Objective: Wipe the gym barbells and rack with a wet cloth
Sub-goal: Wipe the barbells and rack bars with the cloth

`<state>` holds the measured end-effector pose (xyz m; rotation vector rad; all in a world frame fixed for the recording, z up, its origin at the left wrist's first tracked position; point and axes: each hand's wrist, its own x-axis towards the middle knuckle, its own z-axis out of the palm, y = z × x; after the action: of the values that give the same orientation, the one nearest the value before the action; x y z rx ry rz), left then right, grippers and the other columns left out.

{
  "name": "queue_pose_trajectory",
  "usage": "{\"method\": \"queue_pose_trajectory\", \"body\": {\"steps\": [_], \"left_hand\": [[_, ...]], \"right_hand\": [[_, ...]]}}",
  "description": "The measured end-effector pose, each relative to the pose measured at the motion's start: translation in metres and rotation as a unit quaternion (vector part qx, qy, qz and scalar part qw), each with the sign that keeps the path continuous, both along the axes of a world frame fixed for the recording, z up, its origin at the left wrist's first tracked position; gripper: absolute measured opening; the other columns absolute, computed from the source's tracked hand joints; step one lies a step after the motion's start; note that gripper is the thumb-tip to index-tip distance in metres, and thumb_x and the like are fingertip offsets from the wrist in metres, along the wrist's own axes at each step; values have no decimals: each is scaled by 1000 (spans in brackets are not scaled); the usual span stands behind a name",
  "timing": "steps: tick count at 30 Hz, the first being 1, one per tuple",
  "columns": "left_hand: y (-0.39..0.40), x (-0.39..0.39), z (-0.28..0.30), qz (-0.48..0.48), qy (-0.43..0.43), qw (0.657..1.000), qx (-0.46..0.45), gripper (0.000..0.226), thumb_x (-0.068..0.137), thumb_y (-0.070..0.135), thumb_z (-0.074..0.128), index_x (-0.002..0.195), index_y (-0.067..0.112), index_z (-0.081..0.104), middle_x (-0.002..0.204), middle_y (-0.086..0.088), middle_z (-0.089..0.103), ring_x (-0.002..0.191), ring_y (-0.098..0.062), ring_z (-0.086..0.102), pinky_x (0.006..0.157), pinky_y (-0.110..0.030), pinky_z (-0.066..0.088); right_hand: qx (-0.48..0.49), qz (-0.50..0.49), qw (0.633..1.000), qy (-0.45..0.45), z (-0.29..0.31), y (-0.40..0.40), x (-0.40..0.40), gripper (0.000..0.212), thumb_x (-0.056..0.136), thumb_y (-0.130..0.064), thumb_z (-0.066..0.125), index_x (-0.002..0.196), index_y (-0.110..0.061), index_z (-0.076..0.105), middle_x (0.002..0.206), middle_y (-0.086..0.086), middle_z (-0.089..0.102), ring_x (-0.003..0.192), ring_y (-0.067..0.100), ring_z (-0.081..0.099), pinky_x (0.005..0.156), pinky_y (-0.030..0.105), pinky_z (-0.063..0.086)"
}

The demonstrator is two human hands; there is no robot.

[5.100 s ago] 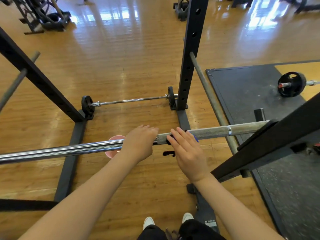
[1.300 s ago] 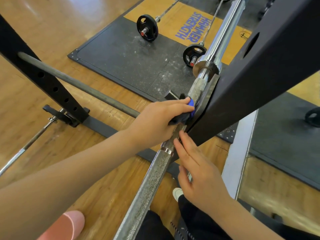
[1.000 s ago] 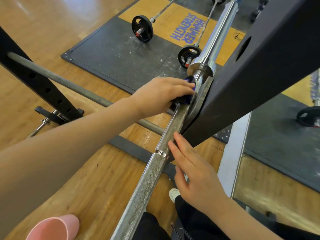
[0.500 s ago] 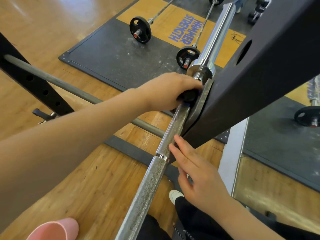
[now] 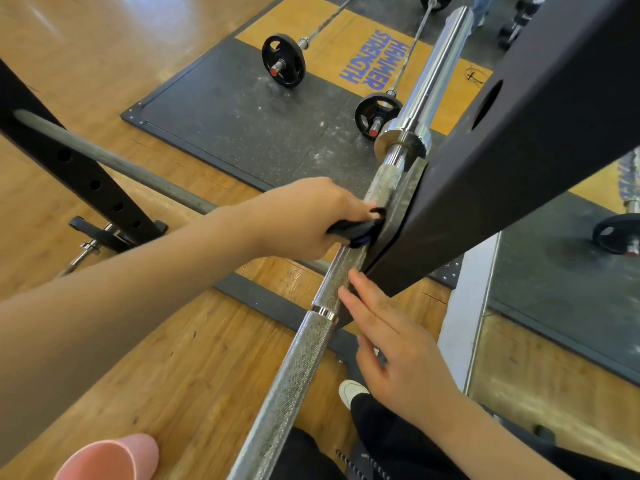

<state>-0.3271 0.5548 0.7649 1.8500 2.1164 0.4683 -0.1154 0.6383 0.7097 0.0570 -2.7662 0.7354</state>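
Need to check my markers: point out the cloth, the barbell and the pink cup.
cloth (image 5: 349,231), head view, dark fold under the left hand's fingers.
barbell (image 5: 301,358), head view, knurled shaft.
pink cup (image 5: 110,459), head view, its side wall.

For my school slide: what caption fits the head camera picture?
Left hand wipes the racked barbell with a dark cloth; right hand steadies it.
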Motion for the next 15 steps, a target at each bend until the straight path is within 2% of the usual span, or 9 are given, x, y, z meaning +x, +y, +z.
{"method": "queue_pose_trajectory", "body": {"steps": [2, 4, 6, 10, 13, 15], "left_hand": [[2, -3, 3, 0, 39, 998, 57, 46, 78, -1, 49, 120, 9, 64, 127, -8, 61, 116, -28, 57, 97, -43, 47], [14, -7, 4, 48, 66, 991, 103, 57, 77, -11, 52, 131, 10, 56, 138, -6, 52, 128, -25, 48, 105, -38, 38], [27, -9, 3, 88, 54, 992, 69, 63, 80, -8, 49, 139, 14, 46, 146, -1, 43, 135, -19, 38, 109, -31, 28], [41, -10, -1, 118, -19, 992, 38, 66, 78, -10, 46, 137, 19, 49, 137, -2, 54, 127, -22, 47, 102, -35, 37], [41, -9, -4, 110, 22, 993, 29, 59, 81, -1, 50, 135, 24, 53, 120, -4, 65, 108, -25, 58, 90, -34, 44], [33, -5, -3, 81, 54, 995, 16, 56, 80, 7, 46, 133, 25, 55, 116, -6, 67, 104, -27, 60, 87, -38, 46]], "right_hand": [[8, -6, 1000, 11, 0, 2, -1, 54, 86, -9, 43, 140, -10, 38, 148, 1, 36, 137, 13, 36, 104, 25, 40], [1, -33, 999, 15, 0, 3, -4, 54, 87, -9, 44, 140, -8, 38, 148, 3, 36, 137, 15, 36, 109, 20, 32], [-3, -51, 999, 16, 1, 3, -8, 53, 87, -10, 43, 140, -7, 37, 148, 3, 36, 136, 16, 37, 110, 16, 28], [1, -48, 999, 19, -2, 1, -11, 54, 88, -12, 42, 142, -8, 34, 148, 3, 35, 134, 17, 40, 109, 17, 30], [16, -50, 998, 26, -2, -3, -11, 53, 88, -11, 42, 140, -4, 36, 147, 6, 36, 133, 18, 40, 109, 14, 28], [23, -49, 998, 30, -2, -2, -11, 51, 87, -11, 42, 138, -2, 38, 146, 7, 36, 133, 20, 41, 109, 17, 29]]}}
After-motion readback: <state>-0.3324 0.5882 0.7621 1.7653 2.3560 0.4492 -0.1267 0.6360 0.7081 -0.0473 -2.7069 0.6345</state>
